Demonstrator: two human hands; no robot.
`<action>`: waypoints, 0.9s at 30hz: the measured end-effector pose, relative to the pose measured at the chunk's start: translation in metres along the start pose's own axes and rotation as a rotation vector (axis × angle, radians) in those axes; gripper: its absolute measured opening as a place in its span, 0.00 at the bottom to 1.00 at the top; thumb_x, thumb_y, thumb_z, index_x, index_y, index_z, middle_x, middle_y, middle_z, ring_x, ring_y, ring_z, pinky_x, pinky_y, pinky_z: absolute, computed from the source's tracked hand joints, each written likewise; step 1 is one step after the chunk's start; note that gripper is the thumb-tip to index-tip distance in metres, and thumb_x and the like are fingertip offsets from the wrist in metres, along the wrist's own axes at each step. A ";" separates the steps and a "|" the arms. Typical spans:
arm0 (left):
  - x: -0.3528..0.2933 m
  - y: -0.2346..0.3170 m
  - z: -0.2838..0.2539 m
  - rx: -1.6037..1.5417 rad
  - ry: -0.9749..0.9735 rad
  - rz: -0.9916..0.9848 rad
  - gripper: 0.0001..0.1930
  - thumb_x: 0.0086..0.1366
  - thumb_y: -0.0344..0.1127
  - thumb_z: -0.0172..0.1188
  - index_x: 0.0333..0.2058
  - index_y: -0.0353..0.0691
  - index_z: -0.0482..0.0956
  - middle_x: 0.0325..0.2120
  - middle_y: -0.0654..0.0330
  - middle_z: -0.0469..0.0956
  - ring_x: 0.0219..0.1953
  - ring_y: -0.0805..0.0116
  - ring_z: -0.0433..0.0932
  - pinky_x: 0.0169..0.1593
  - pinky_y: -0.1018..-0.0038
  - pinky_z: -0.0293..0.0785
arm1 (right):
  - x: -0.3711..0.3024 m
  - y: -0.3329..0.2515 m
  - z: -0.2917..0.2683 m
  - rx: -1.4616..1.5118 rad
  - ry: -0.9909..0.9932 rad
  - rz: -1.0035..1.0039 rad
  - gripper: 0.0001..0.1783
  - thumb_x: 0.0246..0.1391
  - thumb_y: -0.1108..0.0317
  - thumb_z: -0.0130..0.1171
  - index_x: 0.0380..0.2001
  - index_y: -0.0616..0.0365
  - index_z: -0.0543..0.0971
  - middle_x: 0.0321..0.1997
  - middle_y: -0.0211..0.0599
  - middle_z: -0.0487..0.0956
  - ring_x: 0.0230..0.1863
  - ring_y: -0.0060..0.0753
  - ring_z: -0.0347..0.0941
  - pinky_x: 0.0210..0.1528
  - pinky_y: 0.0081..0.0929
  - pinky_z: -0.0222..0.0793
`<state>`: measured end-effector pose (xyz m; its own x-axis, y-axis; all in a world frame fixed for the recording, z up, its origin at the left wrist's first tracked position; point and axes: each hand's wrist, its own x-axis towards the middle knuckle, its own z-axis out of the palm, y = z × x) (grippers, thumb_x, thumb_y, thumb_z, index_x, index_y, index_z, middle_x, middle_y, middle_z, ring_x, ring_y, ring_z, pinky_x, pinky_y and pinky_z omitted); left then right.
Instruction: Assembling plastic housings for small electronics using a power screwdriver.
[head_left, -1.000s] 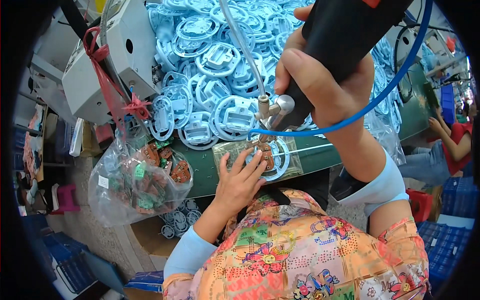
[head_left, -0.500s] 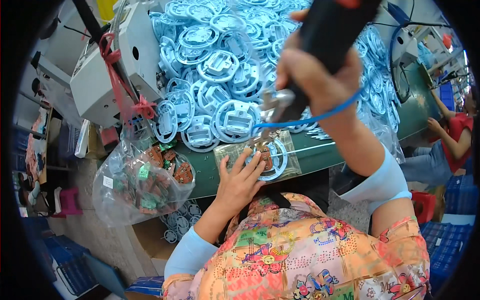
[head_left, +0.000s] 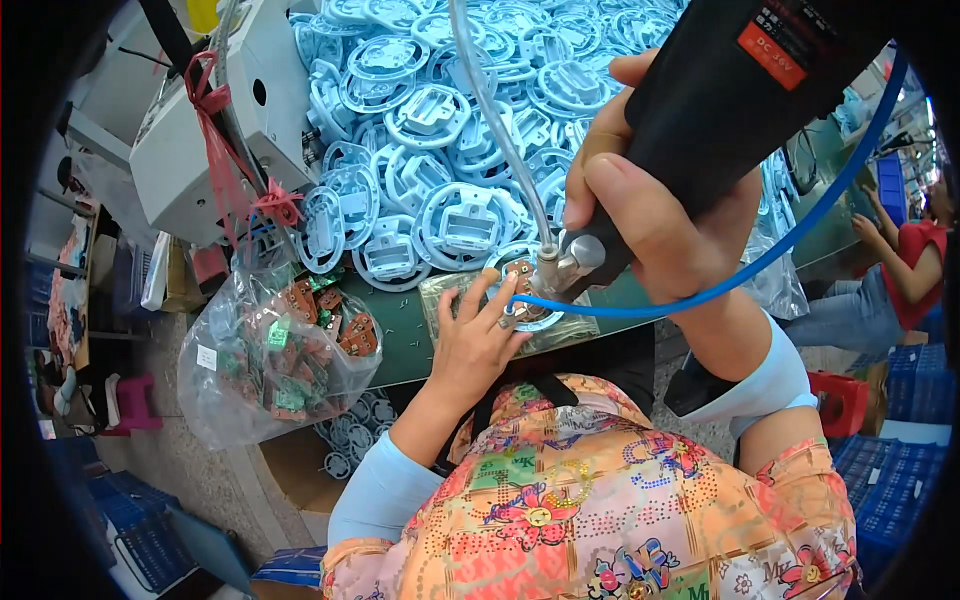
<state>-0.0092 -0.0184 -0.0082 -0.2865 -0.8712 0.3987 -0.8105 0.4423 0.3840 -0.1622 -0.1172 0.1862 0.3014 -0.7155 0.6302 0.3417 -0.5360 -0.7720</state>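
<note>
My right hand (head_left: 650, 225) is wrapped round a thick black electric screwdriver (head_left: 725, 125), tilted up to the right. Its metal nozzle (head_left: 568, 262) is over a light blue round plastic housing (head_left: 541, 323); whether its tip touches is hidden. In that housing is a brown circuit board (head_left: 519, 268), partly covered by the nozzle and fingers. My left hand (head_left: 468, 345) has its fingers stretched and spread, tips resting at the left side of the housing and board. Under the housing is a yellowish, film-covered pad (head_left: 445, 300).
Blue housings (head_left: 425, 115) are heaped along the far side of the green table (head_left: 408, 350). A plastic bag (head_left: 215, 390) of circuit boards hangs over its left edge, near a white machine (head_left: 215, 140). A blue hose (head_left: 790, 255) loops past my right wrist. A co-worker (head_left: 905, 265) sits far right.
The screwdriver and my right hand have shifted rightward and look larger, with the tool leaning further right. The blue hose loops wider, and a clear tube shows. My left hand has barely moved.
</note>
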 end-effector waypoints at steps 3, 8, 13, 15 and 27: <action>0.001 0.001 -0.001 -0.009 -0.012 -0.006 0.11 0.53 0.40 0.70 0.34 0.43 0.85 0.60 0.62 0.69 0.64 0.58 0.62 0.58 0.46 0.58 | -0.002 0.008 -0.009 -0.168 -0.010 -0.040 0.27 0.51 0.79 0.56 0.55 0.69 0.64 0.26 0.39 0.74 0.24 0.30 0.76 0.28 0.25 0.72; -0.001 -0.001 0.000 0.006 -0.029 -0.007 0.12 0.53 0.40 0.70 0.36 0.44 0.86 0.60 0.62 0.69 0.64 0.58 0.62 0.58 0.45 0.58 | -0.003 0.013 -0.006 -0.142 -0.012 -0.037 0.27 0.51 0.79 0.56 0.55 0.68 0.64 0.26 0.39 0.74 0.24 0.30 0.76 0.29 0.26 0.72; 0.000 0.002 0.000 0.006 -0.012 0.000 0.18 0.53 0.40 0.70 0.44 0.44 0.82 0.60 0.62 0.69 0.64 0.58 0.62 0.58 0.45 0.58 | -0.014 0.013 -0.009 -0.070 0.012 -0.037 0.27 0.50 0.80 0.56 0.54 0.67 0.63 0.27 0.40 0.74 0.23 0.29 0.74 0.29 0.25 0.72; 0.000 0.001 0.003 0.010 -0.013 0.001 0.21 0.53 0.40 0.70 0.47 0.44 0.80 0.60 0.62 0.69 0.64 0.57 0.62 0.58 0.45 0.58 | -0.019 0.010 -0.003 -0.113 0.036 -0.058 0.27 0.50 0.80 0.56 0.54 0.66 0.63 0.26 0.40 0.74 0.23 0.28 0.74 0.29 0.24 0.71; 0.008 0.003 0.001 -0.067 -0.032 -0.012 0.27 0.50 0.43 0.73 0.47 0.39 0.77 0.61 0.48 0.66 0.66 0.48 0.60 0.62 0.42 0.55 | 0.005 -0.017 -0.017 -0.218 -0.009 -0.002 0.27 0.51 0.76 0.56 0.55 0.71 0.64 0.26 0.40 0.74 0.23 0.30 0.74 0.29 0.25 0.71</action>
<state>-0.0142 -0.0246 -0.0051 -0.2940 -0.8822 0.3679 -0.7780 0.4444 0.4440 -0.1812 -0.1190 0.2006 0.3094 -0.7105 0.6320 0.1423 -0.6226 -0.7695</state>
